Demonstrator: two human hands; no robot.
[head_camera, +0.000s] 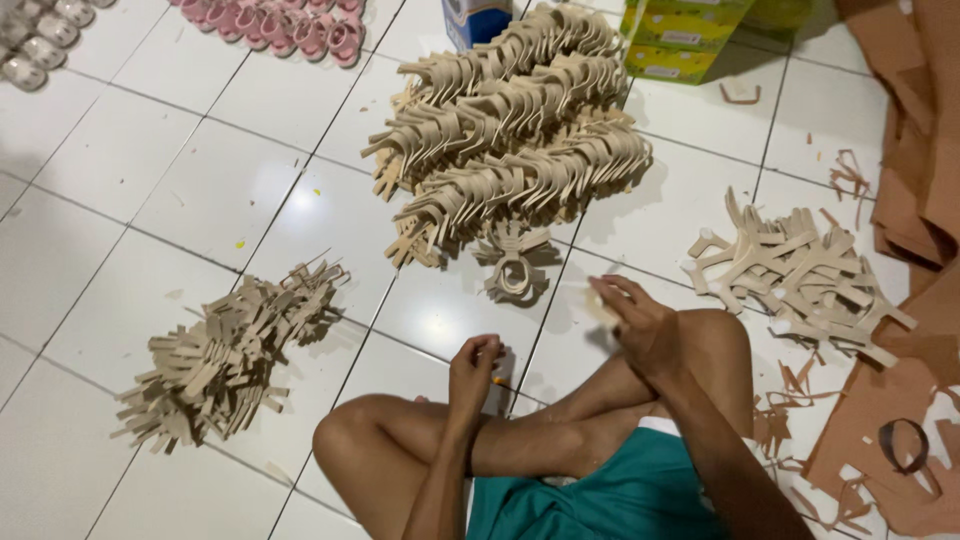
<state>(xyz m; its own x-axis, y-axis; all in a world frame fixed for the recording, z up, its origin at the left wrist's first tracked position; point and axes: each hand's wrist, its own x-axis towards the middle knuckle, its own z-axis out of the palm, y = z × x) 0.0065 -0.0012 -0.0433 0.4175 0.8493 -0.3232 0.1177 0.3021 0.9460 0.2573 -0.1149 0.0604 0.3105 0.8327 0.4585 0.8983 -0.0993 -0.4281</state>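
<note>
On the floor, right hand grips a beige strap, left hand pinches an orange tool, sorted piles within reach.

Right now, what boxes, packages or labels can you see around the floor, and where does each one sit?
Blue and white carton: top centre, behind the big tan strap pile, upright, mostly cut off.
Yellow-green cardboard boxes: top right of that pile, rectangular, with pale label patches.
No signs or screens in view.
</note>
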